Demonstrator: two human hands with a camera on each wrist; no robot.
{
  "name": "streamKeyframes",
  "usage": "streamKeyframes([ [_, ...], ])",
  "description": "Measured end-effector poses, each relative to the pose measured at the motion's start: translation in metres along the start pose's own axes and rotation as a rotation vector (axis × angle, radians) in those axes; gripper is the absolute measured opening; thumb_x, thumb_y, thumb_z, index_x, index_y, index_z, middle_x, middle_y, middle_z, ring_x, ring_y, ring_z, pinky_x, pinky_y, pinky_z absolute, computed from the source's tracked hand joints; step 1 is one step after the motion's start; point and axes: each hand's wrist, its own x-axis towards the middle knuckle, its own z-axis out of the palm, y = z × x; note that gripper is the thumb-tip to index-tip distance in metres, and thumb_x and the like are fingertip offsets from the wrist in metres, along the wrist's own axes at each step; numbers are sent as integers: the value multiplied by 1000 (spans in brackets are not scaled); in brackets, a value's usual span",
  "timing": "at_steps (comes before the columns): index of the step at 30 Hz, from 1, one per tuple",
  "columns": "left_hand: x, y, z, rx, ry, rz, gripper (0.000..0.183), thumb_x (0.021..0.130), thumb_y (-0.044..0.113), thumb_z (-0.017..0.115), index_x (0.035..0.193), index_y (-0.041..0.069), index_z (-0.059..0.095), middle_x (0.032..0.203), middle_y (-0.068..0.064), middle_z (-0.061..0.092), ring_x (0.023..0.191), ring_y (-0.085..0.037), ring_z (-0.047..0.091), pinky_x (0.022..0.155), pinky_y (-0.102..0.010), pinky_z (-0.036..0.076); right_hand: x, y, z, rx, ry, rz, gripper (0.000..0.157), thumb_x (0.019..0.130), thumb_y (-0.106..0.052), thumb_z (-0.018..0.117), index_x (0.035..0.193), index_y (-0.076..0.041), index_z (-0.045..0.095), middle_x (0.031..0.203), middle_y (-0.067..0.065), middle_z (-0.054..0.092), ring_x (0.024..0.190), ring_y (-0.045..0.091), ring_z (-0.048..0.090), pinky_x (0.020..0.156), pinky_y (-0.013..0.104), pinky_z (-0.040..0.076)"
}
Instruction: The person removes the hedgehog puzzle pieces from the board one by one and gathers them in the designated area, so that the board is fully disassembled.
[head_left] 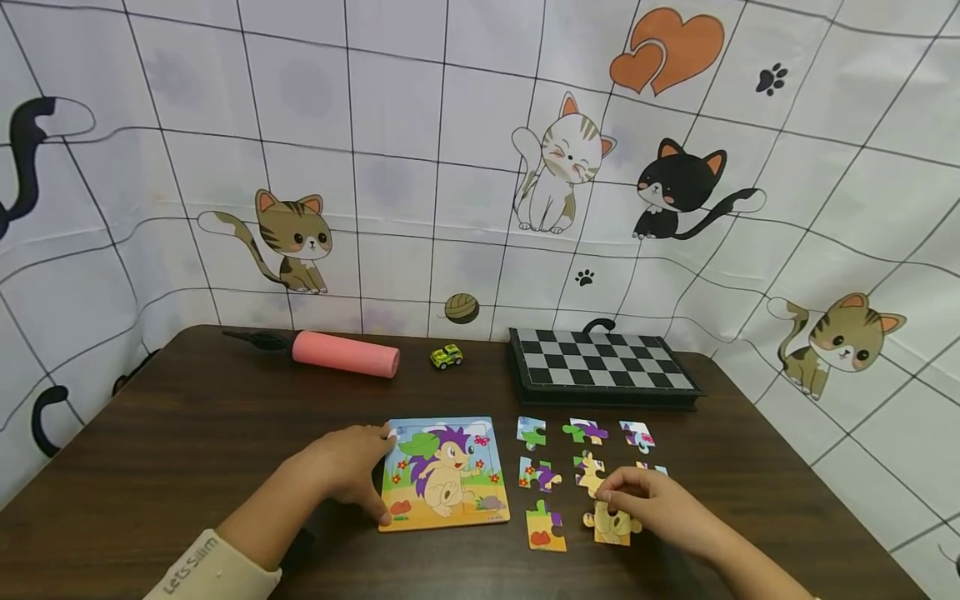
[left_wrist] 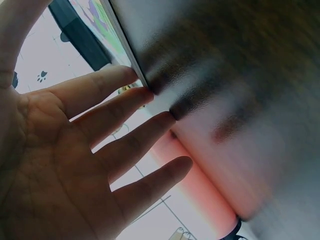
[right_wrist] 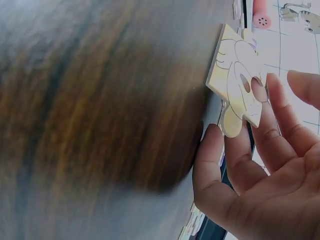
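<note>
My left hand [head_left: 347, 467] rests at the left edge of a square hedgehog picture puzzle [head_left: 450, 475], thumb by its lower left corner. The left wrist view shows straight, spread fingers [left_wrist: 135, 145], with fingertips at the puzzle's edge [left_wrist: 125, 40]. Over the pieces at the right, my right hand [head_left: 656, 504] holds a yellow puzzle piece [head_left: 613, 532] with a drawn round shape. In the right wrist view that puzzle piece [right_wrist: 237, 80] stands tilted, fingers behind it and one fingertip showing at its notch. Several loose puzzle pieces [head_left: 542, 475] lie in rows between the puzzle and my right hand.
A folded checkered game board [head_left: 600, 362] stands at the back right. Left of it are a small yellow-green toy car [head_left: 447, 357] and a pink cylinder with a black tip [head_left: 345, 353]. A cat-print wall covering [head_left: 405, 192] hangs behind the dark wooden table [head_left: 187, 467].
</note>
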Motion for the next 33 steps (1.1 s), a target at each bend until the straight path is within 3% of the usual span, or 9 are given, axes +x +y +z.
streamKeyframes([
  [6, -1, 0, 0, 0, 8, 1, 99, 62, 43, 93, 141, -3, 52, 149, -22, 44, 136, -45, 39, 109, -64, 30, -1, -2, 1, -12, 37, 40, 30, 100, -30, 59, 109, -2, 67, 108, 7, 69, 98, 22, 59, 81, 38, 52],
  [11, -2, 0, -1, 0, 2, 4, 98, 63, 43, 92, 140, -3, 52, 149, -22, 44, 136, -45, 39, 109, -65, 30, -2, -8, 1, -8, 42, 33, 30, 101, -30, 59, 112, -2, 65, 109, 8, 69, 98, 23, 61, 76, 37, 53],
  [13, -2, 1, -1, -1, -2, 3, 98, 64, 43, 92, 141, -3, 52, 149, -22, 43, 137, -45, 38, 110, -64, 30, -1, -12, 1, -29, 48, 7, 30, 100, -29, 60, 113, -3, 65, 107, 9, 68, 96, 24, 60, 73, 36, 51],
  [17, -2, 0, -1, -2, -4, 1, 98, 64, 43, 92, 141, -3, 52, 150, -22, 43, 138, -46, 37, 110, -64, 29, 5, -25, 6, -100, 52, -66, 27, 100, -29, 61, 111, -5, 67, 107, 6, 67, 98, 24, 61, 77, 34, 52],
  [22, -2, -1, -2, -3, -1, -5, 98, 64, 43, 92, 141, -2, 52, 150, -22, 43, 138, -45, 37, 110, -64, 30, 23, -47, 29, -67, -35, -139, 24, 103, -24, 55, 114, -7, 67, 117, 9, 65, 106, 29, 60, 83, 43, 53],
  [27, -3, 0, -1, -12, 4, -15, 98, 64, 43, 92, 141, -2, 52, 151, -21, 43, 138, -45, 37, 110, -64, 30, 46, -72, 60, 48, -129, -122, 24, 106, -10, 45, 118, -4, 64, 125, 12, 61, 114, 34, 60, 81, 45, 58],
  [29, -3, 0, -1, -13, 7, -17, 98, 64, 43, 92, 141, -2, 52, 151, -21, 43, 138, -44, 37, 110, -64, 30, 55, -79, 71, -9, -108, -143, 24, 104, -5, 45, 115, -5, 66, 122, 11, 60, 110, 32, 60, 81, 43, 58],
  [33, -4, 1, -1, -7, 13, -14, 98, 64, 44, 92, 141, -2, 52, 150, -20, 43, 138, -43, 38, 110, -63, 30, 68, -86, 86, -365, -26, -203, 21, 95, -14, 66, 115, -13, 71, 129, 12, 53, 119, 34, 52, 94, 52, 50],
])
